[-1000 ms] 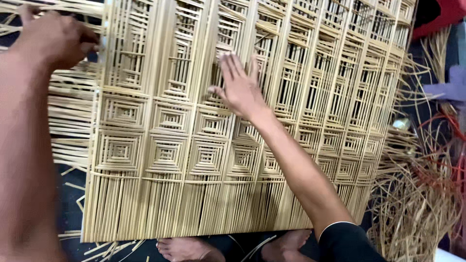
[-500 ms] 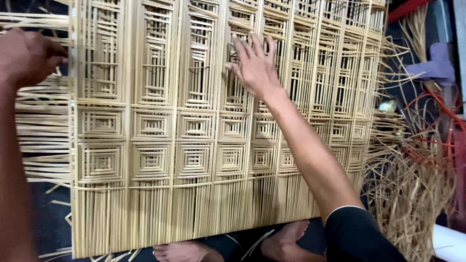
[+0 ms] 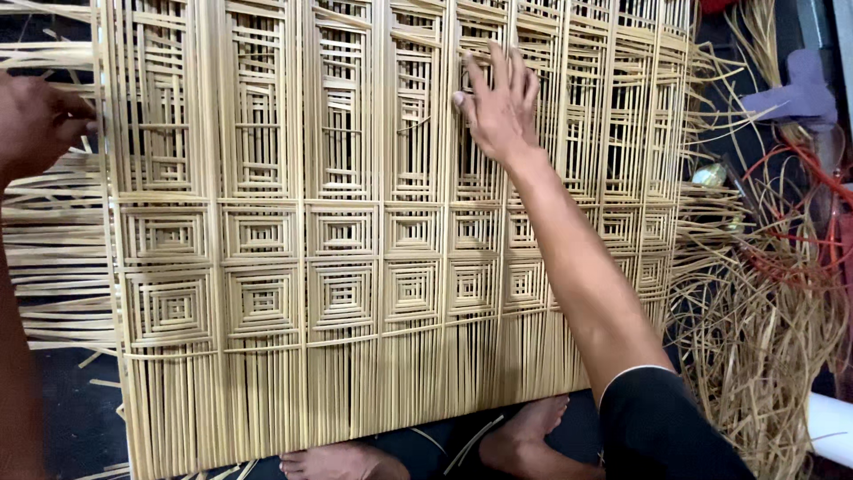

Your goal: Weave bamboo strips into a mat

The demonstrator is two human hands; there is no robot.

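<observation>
A large woven cane panel (image 3: 355, 231) fills most of the view, leaning upright in front of the person, its lower edge down by two bare feet (image 3: 426, 449) on the dark floor (image 3: 62, 418). The panel is made of pale strips set in tall rectangles above and nested squares lower down, with plain upright strands along its bottom.

The right hand (image 3: 498, 107) lies flat against the panel's upper middle, fingers spread and apart, pressing on the weave rather than gripping it; the forearm runs down across the panel to a dark sleeve (image 3: 657, 427) at its lower right. The left hand (image 3: 40, 120) is at the panel's left edge, fingers curled together around the outermost strand (how firmly it pinches cannot be told).

Left of the panel, loose flat strips (image 3: 53, 258) stick out sideways past its edge, crowding that side. Right of the panel, a tangle of thin loose cane (image 3: 764, 338) piles up close to its edge, with red cord (image 3: 800, 204) lying through it and a pale purple object (image 3: 800, 89) further up. The only open floor near the panel is the dark patch below its lower left corner and the gap around the feet.
</observation>
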